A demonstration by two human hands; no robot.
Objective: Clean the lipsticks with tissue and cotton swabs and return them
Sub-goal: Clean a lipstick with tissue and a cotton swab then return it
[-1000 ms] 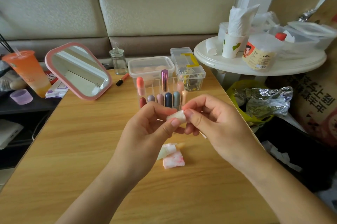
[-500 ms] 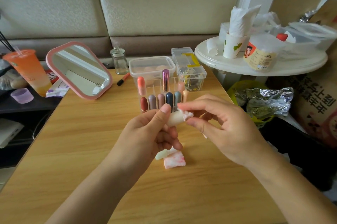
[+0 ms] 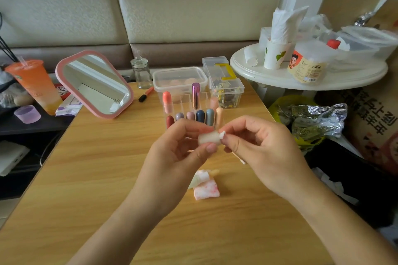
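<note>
Item: pale lipstick (image 3: 207, 138); held above the surface (image 3: 97, 178), just in front of the clear organiser (image 3: 183, 103); gripped between thumb and fingers of the left hand (image 3: 172, 157); right hand (image 3: 265, 152) pinching a small scrap of tissue (image 3: 222, 134) against the tube's right end; a cotton swab (image 3: 238, 158) juts out below that hand, seemingly tucked under its curled fingers; organiser holds rows of capped lipsticks (image 3: 200, 115), upright; on the surface beneath the hands, a folded tissue stained pink (image 3: 206, 191), with a pale piece beside it, possibly the cap, too blurred to confirm; step in hand, by judgement: wiping the tube's end with tissue; next move likely calls for a steady grip and a gentle turn of the tube, then capping and a free slot in the organiser
</note>
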